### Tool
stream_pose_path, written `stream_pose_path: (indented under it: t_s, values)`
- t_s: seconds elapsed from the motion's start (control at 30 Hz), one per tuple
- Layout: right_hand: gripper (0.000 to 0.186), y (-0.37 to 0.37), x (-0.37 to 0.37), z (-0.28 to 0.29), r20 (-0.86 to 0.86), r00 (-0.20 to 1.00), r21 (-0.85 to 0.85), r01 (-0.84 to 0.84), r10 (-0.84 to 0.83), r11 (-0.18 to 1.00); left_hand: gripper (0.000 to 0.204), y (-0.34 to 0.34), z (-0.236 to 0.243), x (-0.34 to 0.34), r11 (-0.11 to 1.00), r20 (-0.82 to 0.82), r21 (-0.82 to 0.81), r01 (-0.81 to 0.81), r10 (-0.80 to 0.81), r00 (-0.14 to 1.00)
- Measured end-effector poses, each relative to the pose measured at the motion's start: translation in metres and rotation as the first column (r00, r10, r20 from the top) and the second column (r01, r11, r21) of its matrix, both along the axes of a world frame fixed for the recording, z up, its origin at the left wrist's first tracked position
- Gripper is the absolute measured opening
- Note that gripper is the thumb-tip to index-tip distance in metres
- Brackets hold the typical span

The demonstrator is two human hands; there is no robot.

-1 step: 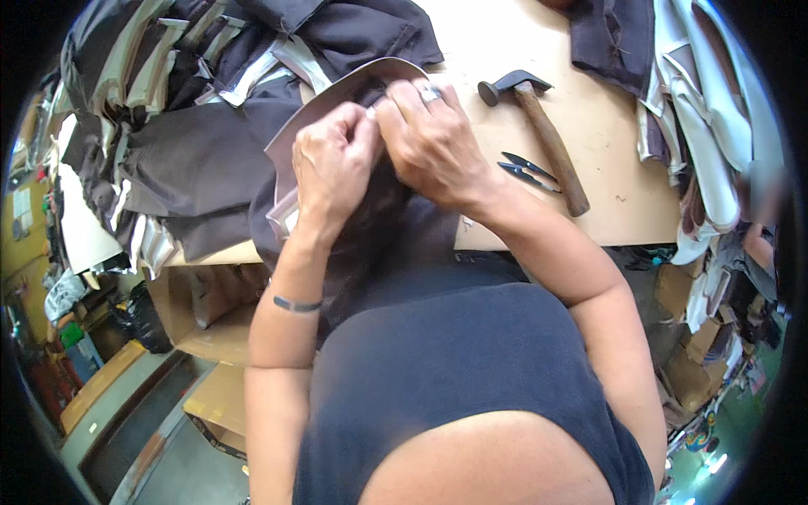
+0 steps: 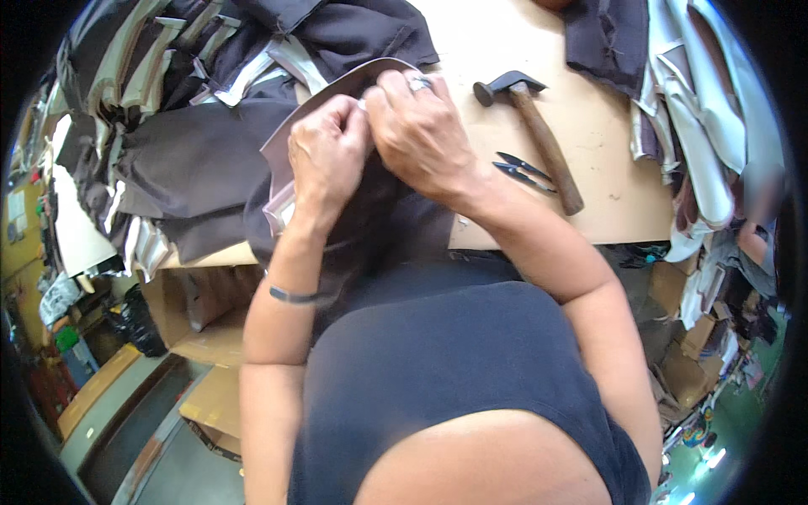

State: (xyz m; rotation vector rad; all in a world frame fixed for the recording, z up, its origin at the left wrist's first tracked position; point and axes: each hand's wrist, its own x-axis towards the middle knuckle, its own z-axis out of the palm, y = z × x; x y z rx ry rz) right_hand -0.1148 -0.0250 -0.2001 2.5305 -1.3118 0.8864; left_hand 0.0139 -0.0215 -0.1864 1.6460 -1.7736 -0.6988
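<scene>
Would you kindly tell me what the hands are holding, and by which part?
The left hand and right hand hold the dark fabric piece near its curved pinkish edge; the exact grip is hidden.

The pale tan worktable (image 2: 602,168), its top lightly specked, lay barest between 12 and 3 o'clock, counted from the middle of the view. A hammer (image 2: 542,139) with a dark head and a wooden handle rested on it between 1 and 2 o'clock, handle end nearer. Just beside the handle, at 2 o'clock, lay small dark snips (image 2: 513,172). Dark cloth pieces (image 2: 189,151) with pale edging were heaped from 9 to 12. At half past one lay another dark fabric piece (image 2: 606,46), white strips (image 2: 694,126) beside it toward 2.
</scene>
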Motion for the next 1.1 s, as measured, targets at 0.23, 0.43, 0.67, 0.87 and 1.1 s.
stream_pose_path:
  t_s: [0.23,0.43,0.67,0.87,1.1]
  values:
    - [0.008,-0.031,0.019,-0.008,-0.185,0.983,-0.048,-0.014,0.005,0.999,0.021,-0.059,-0.05,0.026,0.99,-0.521,0.136,0.026,0.049,0.852]
    - [0.009,0.016,-0.021,-0.004,0.157,0.988,0.072,-0.027,0.015,0.997,0.015,-0.069,-0.023,0.054,0.954,-0.706,0.241,0.178,0.046,0.707]
    - [0.027,0.087,-0.099,-0.029,-0.39,0.788,0.349,0.606,-0.477,0.715,0.018,-0.036,0.01,0.049,0.88,-0.75,0.311,0.358,-0.005,0.662]
    - [0.019,0.067,-0.104,-0.028,-0.014,0.873,0.69,0.361,-0.487,0.628,0.019,-0.039,0.015,0.049,0.875,-0.718,0.301,0.379,-0.053,0.694]
    - [0.026,0.008,-0.02,0.039,0.729,0.523,0.669,-0.408,-0.442,0.621,0.02,-0.042,0.02,0.046,0.864,-0.652,0.327,0.383,-0.087,0.753]
